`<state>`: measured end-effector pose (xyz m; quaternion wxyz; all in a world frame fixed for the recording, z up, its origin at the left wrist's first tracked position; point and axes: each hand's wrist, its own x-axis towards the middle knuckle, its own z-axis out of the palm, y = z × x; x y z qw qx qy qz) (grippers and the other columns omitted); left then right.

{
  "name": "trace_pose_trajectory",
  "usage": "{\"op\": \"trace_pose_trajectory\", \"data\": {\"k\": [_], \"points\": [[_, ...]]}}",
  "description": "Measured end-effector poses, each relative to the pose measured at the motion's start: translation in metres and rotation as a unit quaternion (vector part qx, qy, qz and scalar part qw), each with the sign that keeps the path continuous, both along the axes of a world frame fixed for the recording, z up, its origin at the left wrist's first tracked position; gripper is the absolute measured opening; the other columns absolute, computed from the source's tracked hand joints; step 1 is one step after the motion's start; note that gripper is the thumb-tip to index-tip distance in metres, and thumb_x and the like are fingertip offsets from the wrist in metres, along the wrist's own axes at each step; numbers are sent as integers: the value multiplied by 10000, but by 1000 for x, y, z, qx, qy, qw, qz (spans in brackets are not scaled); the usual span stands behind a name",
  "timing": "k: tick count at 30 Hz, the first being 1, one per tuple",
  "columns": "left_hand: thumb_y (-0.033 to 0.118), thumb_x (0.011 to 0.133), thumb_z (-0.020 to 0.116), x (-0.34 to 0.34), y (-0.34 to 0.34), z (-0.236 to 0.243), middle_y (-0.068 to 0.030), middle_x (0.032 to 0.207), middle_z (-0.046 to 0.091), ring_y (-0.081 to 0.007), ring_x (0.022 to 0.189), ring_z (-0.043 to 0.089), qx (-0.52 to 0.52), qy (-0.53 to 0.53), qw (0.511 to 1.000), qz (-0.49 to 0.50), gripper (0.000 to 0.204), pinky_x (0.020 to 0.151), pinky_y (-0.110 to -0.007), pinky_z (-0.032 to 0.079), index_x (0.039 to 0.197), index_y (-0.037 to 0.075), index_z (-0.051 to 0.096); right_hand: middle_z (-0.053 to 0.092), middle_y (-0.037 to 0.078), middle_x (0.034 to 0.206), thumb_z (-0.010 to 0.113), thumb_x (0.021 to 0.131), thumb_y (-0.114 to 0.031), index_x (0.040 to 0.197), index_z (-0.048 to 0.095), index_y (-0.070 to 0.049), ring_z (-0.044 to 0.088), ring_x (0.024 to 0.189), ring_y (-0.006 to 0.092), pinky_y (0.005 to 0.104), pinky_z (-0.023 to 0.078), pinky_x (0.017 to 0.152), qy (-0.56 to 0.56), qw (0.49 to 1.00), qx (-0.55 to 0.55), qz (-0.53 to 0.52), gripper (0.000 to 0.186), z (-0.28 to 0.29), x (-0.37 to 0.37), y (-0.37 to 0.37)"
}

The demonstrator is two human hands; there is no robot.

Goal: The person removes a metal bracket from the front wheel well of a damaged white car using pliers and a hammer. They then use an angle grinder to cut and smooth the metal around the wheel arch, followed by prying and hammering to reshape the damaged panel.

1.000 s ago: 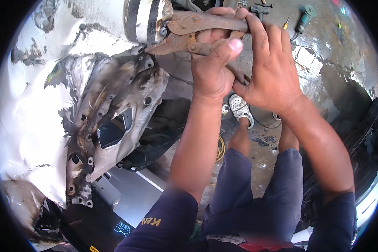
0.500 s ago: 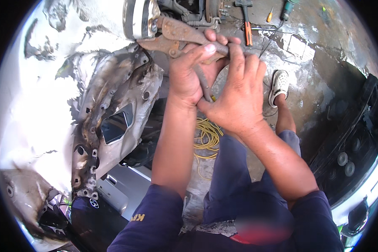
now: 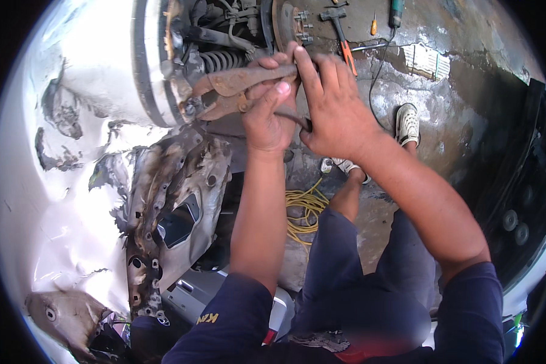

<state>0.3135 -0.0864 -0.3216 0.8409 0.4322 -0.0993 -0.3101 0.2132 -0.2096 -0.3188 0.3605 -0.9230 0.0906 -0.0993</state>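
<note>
Two hands on rusty locking pliers [image 3: 230, 83], just before 12 o'clock in view.
The left hand [image 3: 269, 121] is curled round the handles, thumb along the tool; the right hand [image 3: 338, 109] is part-closed over the handle ends. The jaws point to 9 o'clock at the white car body [image 3: 112, 54]; their bite is unclear. A hammer [image 3: 341, 37] lies at 1 o'clock.

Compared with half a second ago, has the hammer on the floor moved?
No: the hammer keeps its place beside the screwdriver, just left of it in the view.
</note>
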Motion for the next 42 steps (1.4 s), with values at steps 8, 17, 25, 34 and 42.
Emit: {"op": "trace_pose_trajectory", "data": {"k": [8, 17, 25, 34, 42], "points": [[32, 973, 658, 19, -11, 7, -87, 1416, 622, -269, 1397, 544, -14, -101, 994, 30, 443, 1231, -505, 394, 1395, 127, 563, 535, 202, 1138, 751, 761, -141, 1445, 499, 68, 544, 1108, 383, 451, 474, 997, -121, 988, -92, 42, 758, 16, 46, -40], [70, 1035, 651, 28, -37, -2, -98, 1424, 621, -265, 1380, 570, -56, -154, 982, 95, 403, 1212, -453, 427, 1424, 59, 544, 638, 189, 1053, 794, 746, -246, 1143, 563, -14, 640, 1025, 396, 469, 525, 909, -237, 949, -144, 153, 514, 3, 97, -81], [213, 1070, 624, 19, -41, -7, -63, 1206, 717, -254, 1202, 682, -74, -59, 986, 135, 114, 1007, -435, 556, 1152, 135, 643, 760, 174, 984, 776, 839, -335, 1223, 616, -24, 757, 934, 379, 507, 599, 783, -87, 987, -104, 91, 519, 11, 82, -67], [337, 1076, 645, -30, 6, 11, -53, 927, 673, -200, 1002, 705, 163, 32, 976, 142, 267, 848, -343, 561, 954, 102, 619, 749, 140, 1008, 784, 800, -223, 1291, 631, -65, 760, 943, 362, 488, 621, 761, 30, 993, 72, -88, 539, -11, 7, 33], [236, 1030, 676, -32, 46, 28, -76, 957, 683, -329, 1219, 680, 151, 79, 985, -11, 179, 1012, -454, 545, 968, 83, 607, 739, 233, 1092, 813, 762, -198, 1243, 589, -10, 759, 989, 406, 523, 619, 798, 169, 959, 224, -46, 563, 11, -17, 60]]}}
